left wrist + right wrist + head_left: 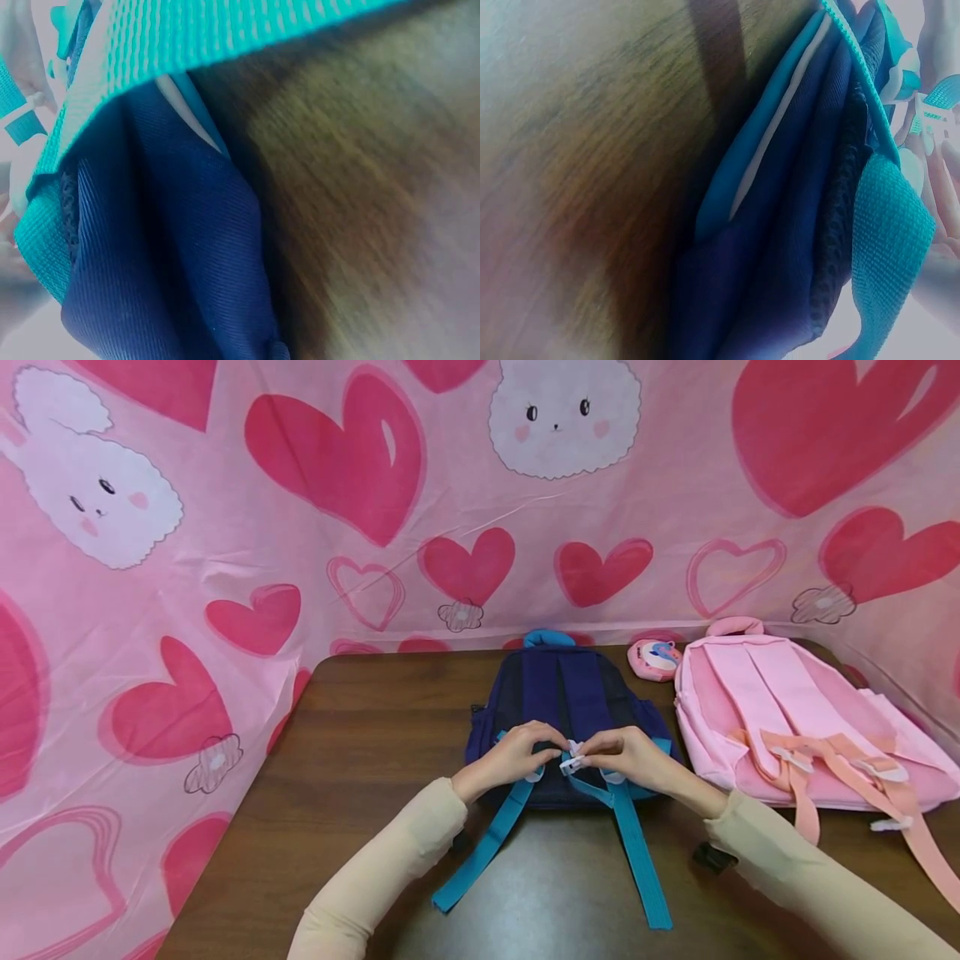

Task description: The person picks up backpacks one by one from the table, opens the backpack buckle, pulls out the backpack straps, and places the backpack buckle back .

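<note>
A navy backpack [581, 693] lies with its shoulder-strap side up, a blue loop handle at its far end. Over its lower part my two hands meet at a small white plastic buckle [572, 766] on a narrow teal strap. My left hand [517, 756] pinches at the buckle's left side with thumb and fingertips. From the other side, my right hand [630, 758] pinches the buckle. In the right wrist view, the white buckle [934, 114] shows between fingers. Two wide teal straps [491, 843] trail toward me over the wood.
A pink backpack [795, 693] with peach straps lies at the right. Between the backpacks, toward the back, sits a small round pink pouch [654, 658]. The brown wooden table [375, 735] meets a pink heart-patterned cloth [465, 485] behind and at the left.
</note>
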`<state>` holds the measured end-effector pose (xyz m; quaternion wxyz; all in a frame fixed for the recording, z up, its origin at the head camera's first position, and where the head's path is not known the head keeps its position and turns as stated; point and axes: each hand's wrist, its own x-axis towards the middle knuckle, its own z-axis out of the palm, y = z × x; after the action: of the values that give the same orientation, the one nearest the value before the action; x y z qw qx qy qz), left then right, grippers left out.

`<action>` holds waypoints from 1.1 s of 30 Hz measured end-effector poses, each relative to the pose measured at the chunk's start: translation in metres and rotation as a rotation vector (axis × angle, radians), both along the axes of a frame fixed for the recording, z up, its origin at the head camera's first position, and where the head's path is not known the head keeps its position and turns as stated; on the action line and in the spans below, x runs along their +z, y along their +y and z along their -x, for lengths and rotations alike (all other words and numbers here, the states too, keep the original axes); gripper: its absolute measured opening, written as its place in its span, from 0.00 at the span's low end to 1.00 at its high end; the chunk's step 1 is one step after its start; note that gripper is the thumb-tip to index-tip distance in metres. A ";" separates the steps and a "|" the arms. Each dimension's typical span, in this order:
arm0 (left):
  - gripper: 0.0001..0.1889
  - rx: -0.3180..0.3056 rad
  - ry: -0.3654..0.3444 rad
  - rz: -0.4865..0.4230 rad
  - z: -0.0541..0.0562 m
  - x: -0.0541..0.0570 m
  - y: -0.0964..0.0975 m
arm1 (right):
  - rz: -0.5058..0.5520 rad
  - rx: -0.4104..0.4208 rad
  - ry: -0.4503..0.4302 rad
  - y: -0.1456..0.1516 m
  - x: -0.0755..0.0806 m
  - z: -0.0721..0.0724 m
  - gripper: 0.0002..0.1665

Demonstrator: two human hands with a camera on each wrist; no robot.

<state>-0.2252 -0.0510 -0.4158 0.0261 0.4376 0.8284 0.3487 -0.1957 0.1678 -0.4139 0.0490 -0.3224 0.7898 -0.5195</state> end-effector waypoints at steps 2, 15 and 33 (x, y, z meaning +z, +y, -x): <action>0.09 -0.011 -0.005 -0.003 -0.001 0.000 0.000 | 0.003 -0.003 0.009 0.001 -0.001 0.000 0.07; 0.07 -0.032 -0.072 0.007 -0.005 0.003 -0.003 | -0.043 -0.044 0.062 0.003 0.001 0.000 0.06; 0.05 -0.006 -0.053 -0.028 -0.007 0.000 -0.004 | -0.001 -0.010 0.031 0.002 -0.001 -0.001 0.06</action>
<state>-0.2182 -0.0552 -0.4158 0.0430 0.4308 0.8213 0.3715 -0.1949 0.1699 -0.4149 0.0343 -0.3263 0.7924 -0.5142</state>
